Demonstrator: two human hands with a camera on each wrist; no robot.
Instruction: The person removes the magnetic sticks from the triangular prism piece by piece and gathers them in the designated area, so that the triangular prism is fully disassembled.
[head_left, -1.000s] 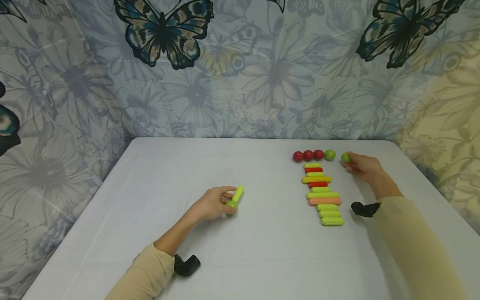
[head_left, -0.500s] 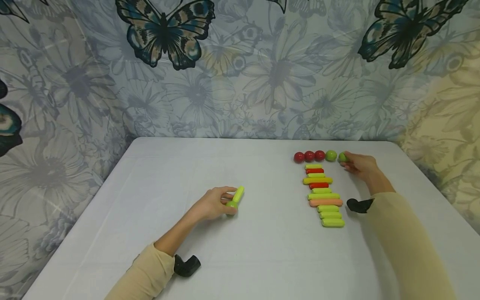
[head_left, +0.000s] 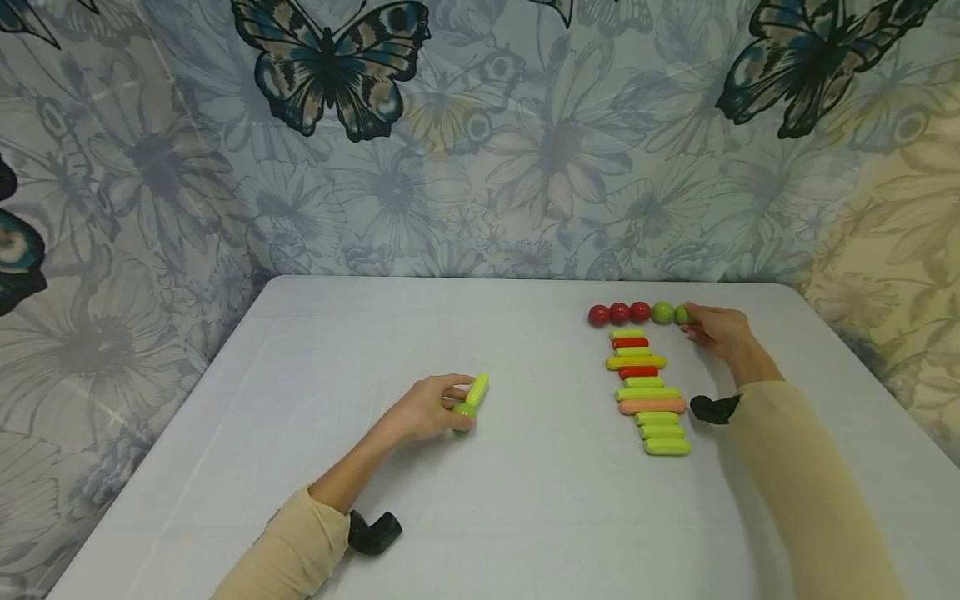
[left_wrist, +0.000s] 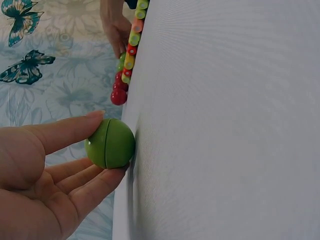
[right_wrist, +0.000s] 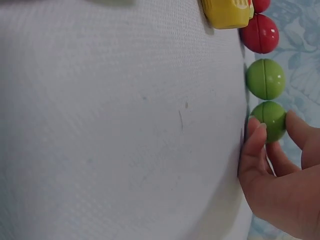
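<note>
Near the middle of the white table, my left hand [head_left: 427, 408] grips a glossy green ball [left_wrist: 111, 143] with a seam, thumb on one side and fingers on the other. A yellow-green stick [head_left: 477, 388] points away from that ball in the head view; the ball hides it in the left wrist view. At the back right, my right hand [head_left: 723, 331] pinches another green ball [right_wrist: 272, 121] between thumb and fingertips. It sits at the right end of a row, beside a green ball [head_left: 662, 312] and three red balls [head_left: 619, 313].
Below the ball row, several short sticks in yellow-green, red, yellow and orange [head_left: 652, 407] lie stacked in a column towards the front. The white table [head_left: 337, 325] meets a wall [head_left: 555, 183] with butterfly and flower patterns. A black wrist mount [head_left: 375, 533] juts from each sleeve.
My right hand has moved left with its green ball, bringing it up against the end of the ball row. The left hand has stayed in place with its ball.
</note>
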